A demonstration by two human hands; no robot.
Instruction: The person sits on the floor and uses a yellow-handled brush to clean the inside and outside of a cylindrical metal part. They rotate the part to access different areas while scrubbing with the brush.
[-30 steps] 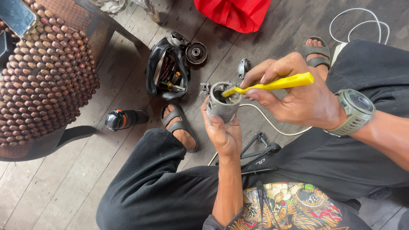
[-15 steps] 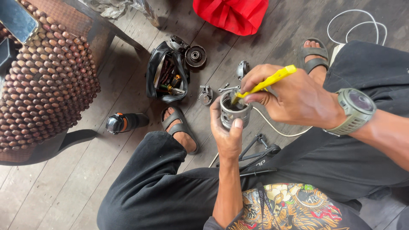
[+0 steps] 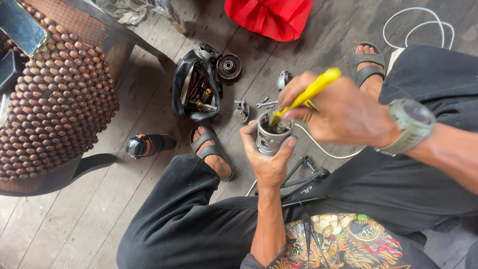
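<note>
a: what's pictured here?
b: seated over a plank floor, a person's left hand wraps a grey metal cylinder above the knees; the right hand pinches a yellow-handled tool, tip inside the bore.
a: the step?
b: seemingly working the inner wall. next calls for a steady grip. an open tool pouch lies near.

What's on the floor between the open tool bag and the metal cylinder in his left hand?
Head view: a small metal part lies on the floorboards between the tool bag and the cylinder.
</note>
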